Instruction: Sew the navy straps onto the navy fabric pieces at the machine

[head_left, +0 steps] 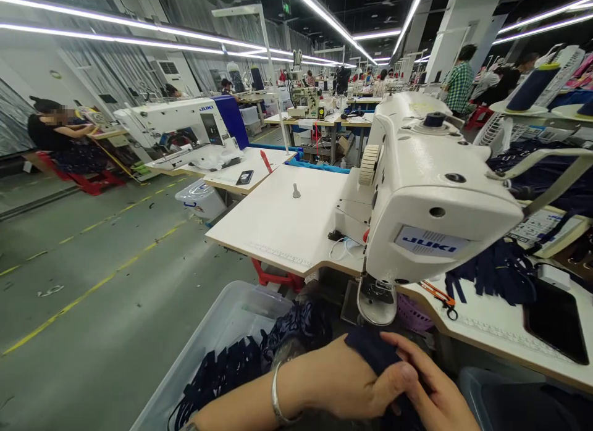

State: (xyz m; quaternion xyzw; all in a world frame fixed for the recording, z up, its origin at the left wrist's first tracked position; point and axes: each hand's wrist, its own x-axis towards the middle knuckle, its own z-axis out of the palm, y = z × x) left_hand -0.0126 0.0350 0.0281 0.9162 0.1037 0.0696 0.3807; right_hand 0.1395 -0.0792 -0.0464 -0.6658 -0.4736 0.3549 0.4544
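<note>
A piece of navy fabric (370, 349) is gripped between my two hands, just below the needle end of a white JUKI sewing machine (426, 190). My left hand (343, 381), with a silver bangle at its wrist, is closed on the cloth, its thumb pressed along it. From the right, my right hand (428, 381) pinches the same cloth, and its fingers overlap the left thumb. The lower part of the fabric drops out of the frame. Under my left forearm, a clear plastic bin (185, 369) holds a heap of navy fabric pieces (222, 369).
Orange-handled snips (438, 295), navy strips (493, 273) and a black phone (556, 320) lie on the table to the right. A small grey piece (296, 191) rests on the white tabletop (264, 215). Another JUKI machine (180, 131) stands at left; people sit farther off.
</note>
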